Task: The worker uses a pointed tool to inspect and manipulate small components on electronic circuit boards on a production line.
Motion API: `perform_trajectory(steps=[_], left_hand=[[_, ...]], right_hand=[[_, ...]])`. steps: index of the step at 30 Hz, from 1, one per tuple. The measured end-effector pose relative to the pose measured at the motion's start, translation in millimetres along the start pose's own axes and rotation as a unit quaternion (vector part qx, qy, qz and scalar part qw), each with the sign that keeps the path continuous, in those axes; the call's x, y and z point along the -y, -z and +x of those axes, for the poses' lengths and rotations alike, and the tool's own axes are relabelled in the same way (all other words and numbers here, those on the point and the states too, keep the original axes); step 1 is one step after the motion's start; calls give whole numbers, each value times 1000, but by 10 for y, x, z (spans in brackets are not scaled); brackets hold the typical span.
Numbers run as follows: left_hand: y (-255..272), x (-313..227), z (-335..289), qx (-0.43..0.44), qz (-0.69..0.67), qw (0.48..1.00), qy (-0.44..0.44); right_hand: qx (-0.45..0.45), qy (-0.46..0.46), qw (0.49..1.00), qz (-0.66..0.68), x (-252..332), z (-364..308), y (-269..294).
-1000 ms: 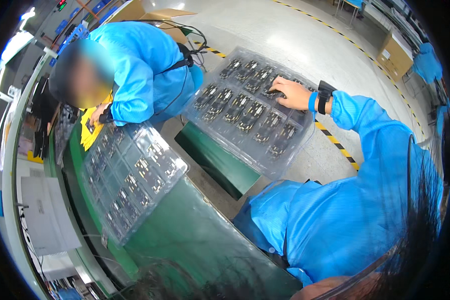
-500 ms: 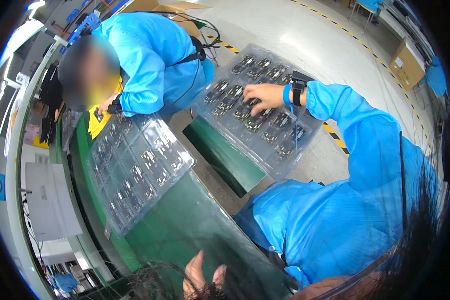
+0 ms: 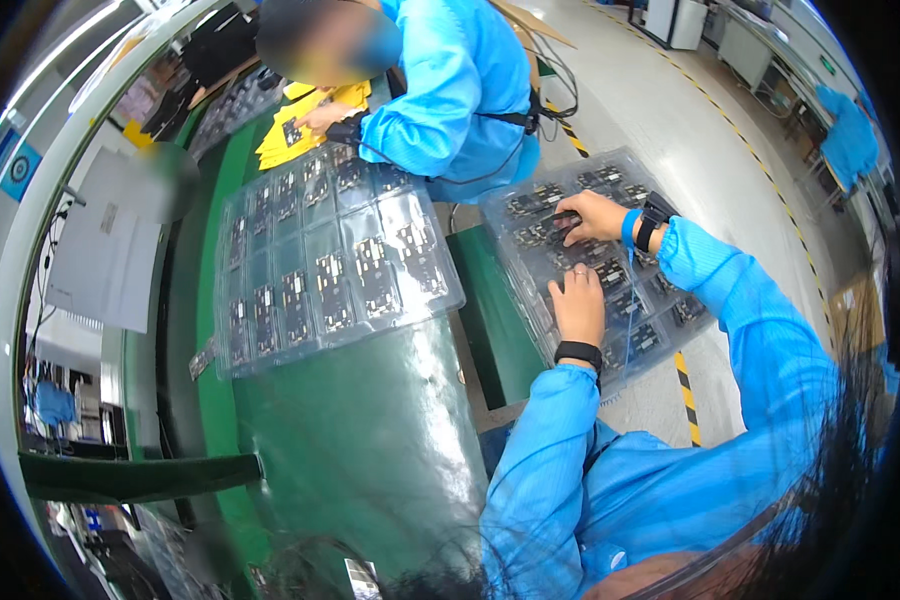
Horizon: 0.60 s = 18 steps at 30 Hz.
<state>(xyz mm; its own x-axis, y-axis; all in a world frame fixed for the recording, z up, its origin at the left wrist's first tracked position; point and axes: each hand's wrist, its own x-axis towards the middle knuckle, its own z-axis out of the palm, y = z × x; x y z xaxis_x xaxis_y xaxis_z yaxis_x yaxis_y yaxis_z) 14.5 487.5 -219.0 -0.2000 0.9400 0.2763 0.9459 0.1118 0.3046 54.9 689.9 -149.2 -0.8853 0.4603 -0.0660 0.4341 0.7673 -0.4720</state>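
Observation:
A clear plastic tray with several pockets of small dark circuit boards lies beside the green table, in front of me. My left hand, with a black wristband, rests flat on the tray's near middle, fingers spread. Farther along the tray, my right hand, with a black watch on the wrist, pinches a small dark circuit board over a pocket. Both my sleeves are blue.
A second clear tray of boards lies on the green table. A co-worker in a blue coat bends over yellow sheets at the far end. White paper hangs left; the grey floor has yellow-black tape.
My left hand has come up from below and settled on the tray. My right hand slid from the tray's far edge toward its middle pockets.

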Motion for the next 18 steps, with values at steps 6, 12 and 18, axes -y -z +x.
perform_trajectory(steps=[6,12,18], left_hand=[[322,-78,119,-71,-51,996,-7],[1915,-228,-477,-83,-136,977,142],[3580,693,-2400,-235,-116,898,354]], right_hand=[[116,6,992,-57,-81,336,74],[42,68,996,-25,-389,340,-75],[44,-13,999,-28,-855,322,64]])
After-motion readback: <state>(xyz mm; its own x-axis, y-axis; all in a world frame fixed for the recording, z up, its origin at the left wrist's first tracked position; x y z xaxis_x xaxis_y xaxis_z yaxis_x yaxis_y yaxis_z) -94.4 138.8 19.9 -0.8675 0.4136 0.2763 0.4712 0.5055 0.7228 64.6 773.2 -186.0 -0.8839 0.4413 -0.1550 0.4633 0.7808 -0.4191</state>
